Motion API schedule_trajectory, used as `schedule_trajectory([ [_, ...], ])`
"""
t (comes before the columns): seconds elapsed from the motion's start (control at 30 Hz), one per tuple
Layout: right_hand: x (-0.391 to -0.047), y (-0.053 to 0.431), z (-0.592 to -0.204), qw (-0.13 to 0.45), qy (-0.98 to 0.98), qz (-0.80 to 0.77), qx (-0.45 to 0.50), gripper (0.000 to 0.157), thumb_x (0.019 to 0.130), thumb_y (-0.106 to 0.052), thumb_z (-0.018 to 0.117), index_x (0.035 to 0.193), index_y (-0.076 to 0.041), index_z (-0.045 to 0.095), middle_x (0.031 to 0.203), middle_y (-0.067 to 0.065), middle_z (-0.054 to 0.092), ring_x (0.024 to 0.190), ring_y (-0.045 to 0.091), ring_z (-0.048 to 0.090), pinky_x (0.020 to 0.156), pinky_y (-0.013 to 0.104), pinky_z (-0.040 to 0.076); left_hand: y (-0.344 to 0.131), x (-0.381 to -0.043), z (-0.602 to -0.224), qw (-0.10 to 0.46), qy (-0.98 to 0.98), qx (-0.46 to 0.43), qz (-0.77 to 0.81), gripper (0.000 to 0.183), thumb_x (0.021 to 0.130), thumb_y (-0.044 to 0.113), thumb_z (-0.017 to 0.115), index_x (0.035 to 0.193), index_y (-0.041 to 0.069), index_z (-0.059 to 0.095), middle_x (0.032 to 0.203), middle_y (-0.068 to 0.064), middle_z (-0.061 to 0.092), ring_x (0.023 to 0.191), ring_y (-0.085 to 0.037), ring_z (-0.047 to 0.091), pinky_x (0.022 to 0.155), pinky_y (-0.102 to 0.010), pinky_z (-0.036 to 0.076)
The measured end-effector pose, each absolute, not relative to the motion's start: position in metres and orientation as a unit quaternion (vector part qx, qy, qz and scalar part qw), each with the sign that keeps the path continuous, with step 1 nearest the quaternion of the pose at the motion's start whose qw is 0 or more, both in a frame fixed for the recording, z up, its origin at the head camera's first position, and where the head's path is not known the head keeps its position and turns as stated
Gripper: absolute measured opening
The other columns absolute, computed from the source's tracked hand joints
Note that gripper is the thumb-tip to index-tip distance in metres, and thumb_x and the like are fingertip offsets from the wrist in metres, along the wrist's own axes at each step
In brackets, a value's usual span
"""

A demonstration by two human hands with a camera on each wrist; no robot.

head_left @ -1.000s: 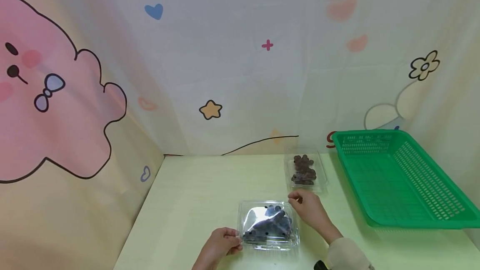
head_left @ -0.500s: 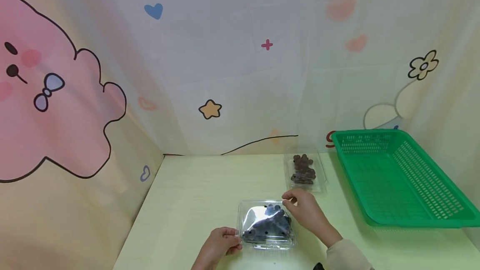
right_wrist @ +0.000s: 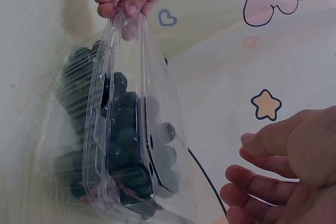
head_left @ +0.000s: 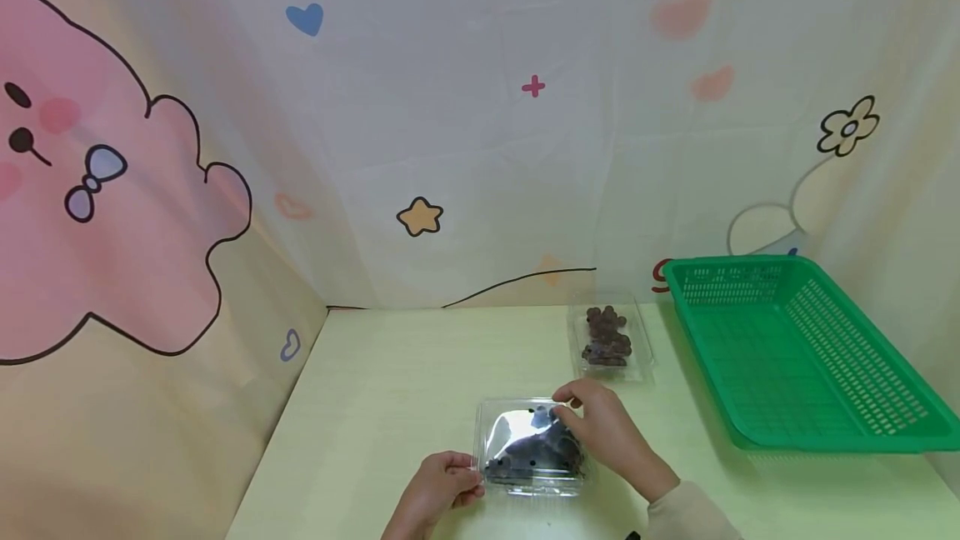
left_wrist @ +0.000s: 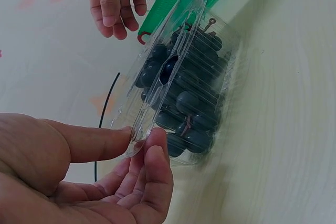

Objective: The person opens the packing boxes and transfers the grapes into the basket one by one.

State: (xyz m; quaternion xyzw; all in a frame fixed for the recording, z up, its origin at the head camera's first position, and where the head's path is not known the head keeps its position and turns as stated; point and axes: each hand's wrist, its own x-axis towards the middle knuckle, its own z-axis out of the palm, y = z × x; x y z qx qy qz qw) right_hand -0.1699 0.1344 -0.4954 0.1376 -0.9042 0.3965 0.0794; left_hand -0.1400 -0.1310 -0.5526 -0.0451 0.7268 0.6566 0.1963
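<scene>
A clear plastic clamshell box (head_left: 517, 427) of dark grapes (left_wrist: 189, 100) lies with its lid down at the front of the table. My left hand (head_left: 437, 490) pinches the rim at the box's left side between thumb and fingers; the left wrist view shows this flange (left_wrist: 139, 135) between them. Over the far right corner of the lid is my right hand (head_left: 607, 427), its fingers loosely bent. The right wrist view shows a gap between those fingers (right_wrist: 257, 182) and the box, with nothing in the hand.
Behind the right hand stands a second clear box (head_left: 643, 361) with reddish-brown grapes (head_left: 609, 340). A large green plastic basket (head_left: 776, 348) takes up the right side of the pale table (head_left: 397, 382). A printed cloth backdrop (head_left: 465, 132) closes off the back and sides.
My right hand has moved left, from beside the far right corner of the box to above its lid. The left hand keeps its pinch on the rim.
</scene>
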Motion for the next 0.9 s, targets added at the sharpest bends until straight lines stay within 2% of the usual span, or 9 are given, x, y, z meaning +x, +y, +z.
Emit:
schedule_trajectory([
  [0.4,-0.16,0.119,-0.492,0.078,-0.9,0.385,0.19,0.008,0.091,-0.005,0.077,0.096,-0.009,0.073,0.094,-0.002,0.068,0.088,0.025,0.065,0.077,0.038,0.054,-0.13,-0.14,-0.552,0.197,0.727,-0.053,0.655,0.021,0.095,-0.004,0.065,0.113,-0.014,0.06,0.091,-0.01,0.07,0.076,-0.012,0.068,0.072,-0.028,0.06],
  [0.53,-0.157,0.113,-0.493,0.098,-0.896,0.376,0.213,0.009,0.09,-0.002,0.076,0.097,-0.007,0.074,0.095,0.0,0.069,0.09,0.028,0.065,0.079,0.039,0.054,-0.131,-0.139,-0.551,0.196,0.727,-0.051,0.656,0.022,0.095,-0.004,0.065,0.113,-0.015,0.06,0.091,-0.01,0.07,0.075,-0.012,0.068,0.071,-0.028,0.06],
  [0.7,-0.155,0.108,-0.495,0.129,-0.888,0.366,0.248,0.01,0.088,-0.001,0.077,0.096,-0.006,0.073,0.093,0.001,0.07,0.087,0.026,0.064,0.077,0.039,0.053,-0.131,-0.139,-0.55,0.195,0.726,-0.048,0.657,0.022,0.095,-0.004,0.066,0.114,-0.015,0.06,0.09,-0.009,0.07,0.075,-0.012,0.068,0.071,-0.028,0.06],
  [0.9,-0.153,0.102,-0.496,0.133,-0.891,0.345,0.264,0.011,0.087,-0.004,0.078,0.096,-0.009,0.073,0.093,-0.002,0.07,0.089,0.023,0.064,0.08,0.039,0.052,-0.131,-0.138,-0.549,0.192,0.727,-0.044,0.658,0.023,0.094,-0.004,0.065,0.113,-0.015,0.06,0.088,-0.008,0.07,0.074,-0.012,0.068,0.07,-0.028,0.059],
])
